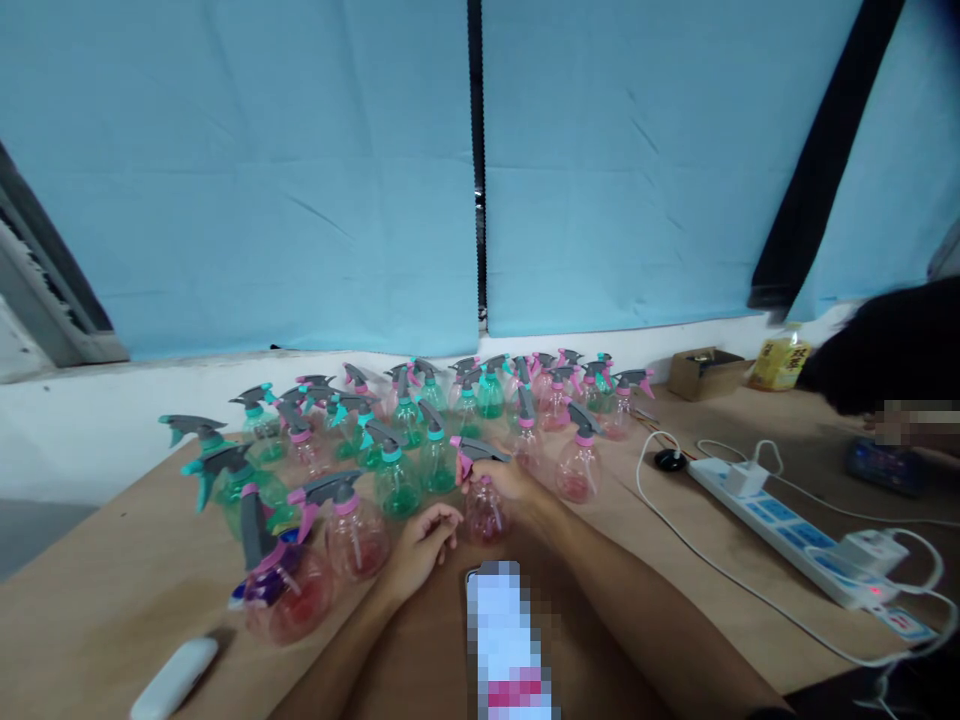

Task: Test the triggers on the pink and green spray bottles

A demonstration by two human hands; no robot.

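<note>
My right hand (504, 478) is closed around the neck of a pink spray bottle (487, 515) with a grey and pink trigger head. The bottle stands upright at the front of a crowd of spray bottles. Just left of it, my left hand (429, 540) hovers low with its fingers loosely bent and apart, holding nothing. Close by are a green spray bottle (397, 485) and a pink spray bottle (358, 540). A phone (502, 630) with a lit, blurred-out screen lies in front of my hands.
A tilted pink spray bottle (289, 595) is at the left front, near a white case (176, 678). On the right lie a power strip (787, 530) with plugs and cables and a black disc (670, 460). Behind are a cardboard box (701, 378) and another person's dark sleeve (892, 345).
</note>
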